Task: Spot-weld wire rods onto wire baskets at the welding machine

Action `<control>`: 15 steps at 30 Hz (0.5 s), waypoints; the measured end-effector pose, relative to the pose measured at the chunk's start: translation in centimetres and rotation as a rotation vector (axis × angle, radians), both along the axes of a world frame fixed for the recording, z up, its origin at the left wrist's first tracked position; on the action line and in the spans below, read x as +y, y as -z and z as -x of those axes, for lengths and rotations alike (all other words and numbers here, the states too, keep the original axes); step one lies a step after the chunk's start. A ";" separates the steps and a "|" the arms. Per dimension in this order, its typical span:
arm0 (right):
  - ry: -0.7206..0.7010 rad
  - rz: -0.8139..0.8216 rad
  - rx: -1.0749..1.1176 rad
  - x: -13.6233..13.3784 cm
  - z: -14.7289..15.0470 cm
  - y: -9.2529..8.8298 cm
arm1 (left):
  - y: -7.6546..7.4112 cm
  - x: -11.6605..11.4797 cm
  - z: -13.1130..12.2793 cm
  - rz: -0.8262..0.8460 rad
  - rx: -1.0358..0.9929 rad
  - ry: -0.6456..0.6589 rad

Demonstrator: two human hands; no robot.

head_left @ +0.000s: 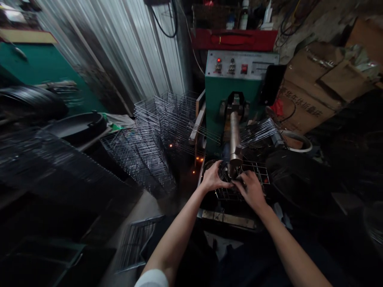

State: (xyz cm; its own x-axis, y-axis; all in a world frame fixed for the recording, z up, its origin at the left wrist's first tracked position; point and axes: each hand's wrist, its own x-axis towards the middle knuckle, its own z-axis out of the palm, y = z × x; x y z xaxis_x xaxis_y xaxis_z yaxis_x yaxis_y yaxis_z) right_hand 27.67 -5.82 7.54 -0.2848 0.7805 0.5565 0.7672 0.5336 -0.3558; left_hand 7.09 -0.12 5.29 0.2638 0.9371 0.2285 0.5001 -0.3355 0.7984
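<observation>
A wire grid (259, 169) lies beneath the thick metal electrode arm (235, 137) of a green spot-welding machine (214, 107). At the grid's left side is my left hand (213, 178), its thumb reaching inward and its fingers curled over the wires around the electrode tip. My right hand (250, 188) grips the grid from the right, fingers bent, with its thumb side close to my left thumb. Shadow and my fingers hide the exact contact points. Small orange sparks glow to the left of the machine.
Stacked wire racks (155, 143) stand left of the machine. A bundle of loose metal rods (259, 133) lies on the right, near a round bucket (299, 141). Cardboard boxes (311, 87) lean behind. A red toolbox (233, 40) tops the machine. Another wire panel (136, 243) lies low at left.
</observation>
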 end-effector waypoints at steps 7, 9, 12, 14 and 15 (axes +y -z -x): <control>-0.064 0.063 0.022 1.2 -0.5 -0.1 | -0.9 0.9 0.2 0.035 0.009 0.022; -0.074 0.067 0.037 1.2 -0.4 -0.2 | -1.1 0.9 0.3 0.044 0.003 0.021; -0.078 0.058 0.046 1.3 -0.3 -0.2 | -1.0 0.9 0.5 0.047 -0.011 0.026; -0.087 0.057 0.044 1.4 -0.2 -0.2 | -0.8 1.0 0.7 0.040 -0.012 0.031; -0.094 0.059 0.043 1.5 -0.2 -0.2 | -0.7 1.0 0.7 0.036 -0.004 0.030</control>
State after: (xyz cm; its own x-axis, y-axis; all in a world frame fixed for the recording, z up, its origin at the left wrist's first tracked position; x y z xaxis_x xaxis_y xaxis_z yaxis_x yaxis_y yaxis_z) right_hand 27.82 -4.31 7.70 -0.3357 0.7831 0.5234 0.6981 0.5799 -0.4200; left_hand 6.35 0.89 6.01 0.2912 0.9363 0.1962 0.4866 -0.3216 0.8123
